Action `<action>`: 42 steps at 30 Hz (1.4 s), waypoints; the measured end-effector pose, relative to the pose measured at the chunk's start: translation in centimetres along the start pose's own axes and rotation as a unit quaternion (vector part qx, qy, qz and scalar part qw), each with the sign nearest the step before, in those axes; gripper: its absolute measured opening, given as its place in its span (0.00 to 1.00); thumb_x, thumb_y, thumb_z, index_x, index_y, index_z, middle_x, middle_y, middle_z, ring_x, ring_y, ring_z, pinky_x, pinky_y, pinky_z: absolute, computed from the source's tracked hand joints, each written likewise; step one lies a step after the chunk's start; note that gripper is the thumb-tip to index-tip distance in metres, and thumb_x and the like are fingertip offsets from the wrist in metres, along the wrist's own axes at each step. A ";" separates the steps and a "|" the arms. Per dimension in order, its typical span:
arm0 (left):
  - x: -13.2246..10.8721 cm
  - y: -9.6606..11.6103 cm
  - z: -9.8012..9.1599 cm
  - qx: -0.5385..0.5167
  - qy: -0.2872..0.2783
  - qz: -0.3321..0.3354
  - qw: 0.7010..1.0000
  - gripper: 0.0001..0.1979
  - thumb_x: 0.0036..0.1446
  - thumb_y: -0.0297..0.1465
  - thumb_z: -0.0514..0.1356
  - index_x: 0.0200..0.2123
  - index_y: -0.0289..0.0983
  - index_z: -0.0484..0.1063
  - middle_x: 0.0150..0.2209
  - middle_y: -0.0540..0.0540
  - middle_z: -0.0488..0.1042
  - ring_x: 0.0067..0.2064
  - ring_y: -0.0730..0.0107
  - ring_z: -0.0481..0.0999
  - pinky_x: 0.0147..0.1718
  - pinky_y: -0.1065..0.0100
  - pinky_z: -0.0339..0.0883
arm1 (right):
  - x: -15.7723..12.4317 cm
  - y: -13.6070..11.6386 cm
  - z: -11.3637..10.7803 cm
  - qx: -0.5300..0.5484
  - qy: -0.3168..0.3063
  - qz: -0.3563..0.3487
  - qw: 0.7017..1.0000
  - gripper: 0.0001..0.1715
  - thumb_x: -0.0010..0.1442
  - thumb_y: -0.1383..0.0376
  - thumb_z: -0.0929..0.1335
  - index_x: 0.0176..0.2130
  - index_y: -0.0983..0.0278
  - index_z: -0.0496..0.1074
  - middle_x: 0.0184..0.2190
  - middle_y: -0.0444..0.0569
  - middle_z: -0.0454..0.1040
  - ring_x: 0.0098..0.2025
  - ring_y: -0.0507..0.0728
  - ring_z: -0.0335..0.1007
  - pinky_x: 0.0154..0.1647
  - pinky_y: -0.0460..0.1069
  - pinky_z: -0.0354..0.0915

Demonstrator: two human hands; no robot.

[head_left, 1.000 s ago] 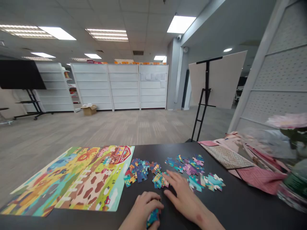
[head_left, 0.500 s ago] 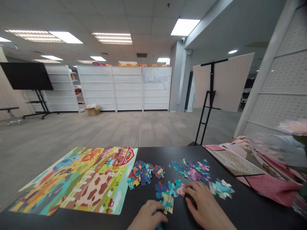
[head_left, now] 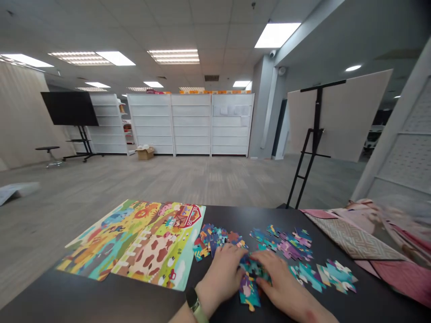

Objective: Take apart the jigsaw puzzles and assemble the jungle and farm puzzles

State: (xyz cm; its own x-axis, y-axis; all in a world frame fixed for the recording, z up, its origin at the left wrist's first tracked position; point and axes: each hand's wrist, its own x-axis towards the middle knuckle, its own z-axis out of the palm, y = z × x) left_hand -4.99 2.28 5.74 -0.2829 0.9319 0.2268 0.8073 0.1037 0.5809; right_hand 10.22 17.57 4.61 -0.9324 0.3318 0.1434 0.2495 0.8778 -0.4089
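Observation:
On the black table [head_left: 101, 300], my left hand [head_left: 224, 273] and my right hand [head_left: 281, 282] meet over a joined cluster of puzzle pieces [head_left: 249, 287], fingers curled and pressing on it from both sides. A watch sits on my left wrist. A colourful farm picture sheet [head_left: 134, 242] lies flat to the left. Loose piles of puzzle pieces lie beyond my hands: a multicoloured pile [head_left: 212, 237], a blue and purple pile [head_left: 286, 242], and a teal group [head_left: 323, 276] to the right.
Patterned pink cloths [head_left: 363, 237] are heaped at the table's right end. Beyond the table stand a black easel with a board [head_left: 313, 134], white shelving, a cardboard box [head_left: 145, 153], a screen on a stand and a stool on the grey floor.
The view has swung to the right. My left hand moved forward from the table's near edge to meet my right hand, and both now press on a joined cluster of pieces.

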 end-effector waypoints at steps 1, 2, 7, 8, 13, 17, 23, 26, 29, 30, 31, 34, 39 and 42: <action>0.2 -0.1 0.2 0.004 -0.006 0.000 1.000 0.27 0.53 0.23 0.58 0.57 0.45 0.69 0.53 0.45 0.75 0.57 0.52 0.68 0.56 0.52 0.59 | 0.3 -0.2 -0.4 0.013 -0.001 0.004 1.000 0.25 0.54 0.69 0.67 0.52 0.60 0.73 0.55 0.54 0.75 0.61 0.65 0.66 0.63 0.62 0.61; 0.3 -0.1 0.3 0.007 -0.009 -0.002 1.000 0.28 0.52 0.21 0.57 0.57 0.46 0.70 0.51 0.45 0.75 0.55 0.53 0.69 0.55 0.53 0.60 | 0.5 -0.4 -0.7 0.027 -0.003 0.007 1.000 0.24 0.53 0.70 0.67 0.50 0.60 0.73 0.53 0.53 0.75 0.58 0.65 0.68 0.61 0.61 0.63; 0.2 -0.2 0.3 0.007 -0.007 -0.007 1.000 0.28 0.52 0.23 0.57 0.57 0.48 0.70 0.54 0.47 0.73 0.56 0.54 0.68 0.55 0.54 0.60 | 0.8 -1.2 -2.0 0.061 -0.018 0.023 0.998 0.23 0.50 0.70 0.68 0.47 0.59 0.71 0.47 0.50 0.74 0.52 0.62 0.69 0.56 0.56 0.65; 0.0 -0.3 0.2 0.006 -0.002 -0.010 1.000 0.28 0.53 0.24 0.58 0.57 0.48 0.69 0.55 0.47 0.73 0.57 0.54 0.68 0.56 0.54 0.60 | 0.7 -1.5 -2.1 0.063 -0.018 0.025 0.998 0.24 0.50 0.71 0.68 0.48 0.59 0.71 0.46 0.49 0.73 0.52 0.62 0.69 0.56 0.56 0.65; -0.8 -0.6 0.7 0.014 0.026 -0.035 0.999 0.22 0.57 0.27 0.59 0.55 0.43 0.72 0.58 0.42 0.70 0.60 0.52 0.67 0.58 0.51 0.60 | 0.2 -2.9 -1.9 0.079 0.014 -0.008 0.997 0.30 0.49 0.76 0.64 0.51 0.58 0.69 0.49 0.48 0.69 0.53 0.57 0.70 0.55 0.50 0.65; -0.9 -0.3 0.8 0.031 0.039 -0.037 0.998 0.17 0.58 0.26 0.58 0.49 0.45 0.77 0.58 0.45 0.71 0.60 0.56 0.69 0.59 0.54 0.61 | -0.6 -1.3 -1.5 0.032 0.049 -0.003 0.998 0.29 0.53 0.75 0.64 0.53 0.61 0.69 0.49 0.51 0.69 0.51 0.57 0.72 0.55 0.50 0.67; -0.4 -3.6 -3.5 0.086 0.099 -0.091 0.987 0.20 0.63 0.34 0.57 0.57 0.39 0.71 0.66 0.38 0.63 0.67 0.51 0.59 0.65 0.48 0.51 | -3.0 3.2 -2.9 -0.134 0.125 0.076 0.980 0.19 0.66 0.62 0.62 0.50 0.65 0.76 0.47 0.60 0.74 0.50 0.68 0.72 0.53 0.64 0.68; -0.9 -5.4 -3.9 0.116 0.078 -0.123 0.983 0.25 0.61 0.40 0.60 0.60 0.37 0.70 0.67 0.34 0.62 0.69 0.36 0.54 0.64 0.34 0.45 | -4.0 2.1 -2.5 -0.116 0.100 0.058 0.986 0.23 0.69 0.56 0.61 0.57 0.62 0.73 0.55 0.61 0.73 0.58 0.69 0.68 0.59 0.65 0.65; -1.3 -5.1 -2.2 0.132 0.031 -0.109 0.985 0.26 0.65 0.39 0.56 0.65 0.45 0.65 0.70 0.41 0.56 0.72 0.37 0.44 0.65 0.34 0.42 | -3.8 -0.9 -0.2 -0.090 0.033 -0.046 0.994 0.30 0.67 0.52 0.65 0.65 0.53 0.65 0.66 0.55 0.64 0.67 0.69 0.59 0.63 0.63 0.62; -1.4 -4.7 -1.6 0.137 0.009 -0.095 0.986 0.25 0.66 0.38 0.54 0.66 0.47 0.63 0.71 0.44 0.53 0.72 0.38 0.39 0.65 0.34 0.41 | -3.4 -1.8 0.8 -0.093 0.005 -0.092 0.991 0.34 0.64 0.51 0.68 0.66 0.51 0.62 0.68 0.53 0.62 0.67 0.71 0.58 0.63 0.63 0.62; -1.4 -4.1 -1.0 0.140 -0.015 -0.076 0.987 0.24 0.68 0.37 0.52 0.67 0.50 0.61 0.72 0.46 0.50 0.72 0.39 0.36 0.65 0.33 0.39 | -3.0 -2.6 1.7 -0.102 -0.019 -0.133 0.986 0.38 0.61 0.49 0.70 0.66 0.50 0.61 0.67 0.53 0.62 0.67 0.71 0.60 0.62 0.62 0.64; -1.1 -2.8 -0.7 0.106 -0.093 0.004 0.990 0.25 0.71 0.35 0.46 0.69 0.52 0.54 0.73 0.50 0.46 0.73 0.46 0.36 0.67 0.35 0.38 | -2.2 -3.4 2.9 -0.136 -0.050 -0.190 0.971 0.38 0.61 0.49 0.71 0.66 0.51 0.62 0.65 0.54 0.65 0.64 0.71 0.65 0.59 0.61 0.67; -0.6 -3.7 -3.6 0.086 -0.071 -0.005 0.994 0.30 0.69 0.33 0.50 0.71 0.50 0.48 0.73 0.52 0.44 0.73 0.62 0.40 0.70 0.53 0.43 | -3.9 0.2 0.3 -0.164 -0.019 -0.085 0.983 0.27 0.70 0.52 0.62 0.65 0.51 0.65 0.66 0.48 0.63 0.66 0.67 0.62 0.64 0.64 0.63; -0.5 -5.3 -4.6 0.148 -0.031 -0.105 0.983 0.34 0.63 0.39 0.57 0.70 0.40 0.54 0.73 0.38 0.47 0.72 0.40 0.40 0.68 0.39 0.40 | -5.0 3.7 -1.2 -0.177 -0.007 0.005 0.984 0.27 0.71 0.52 0.58 0.65 0.53 0.66 0.66 0.49 0.62 0.67 0.68 0.59 0.65 0.68 0.59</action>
State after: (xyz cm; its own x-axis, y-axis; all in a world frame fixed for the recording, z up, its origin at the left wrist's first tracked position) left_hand -11.50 -0.30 6.17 -0.4341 0.8978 0.0735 0.8526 0.3831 0.3555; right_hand 16.12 19.58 3.52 -0.9321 0.3390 0.1275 0.3323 0.9405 -0.0711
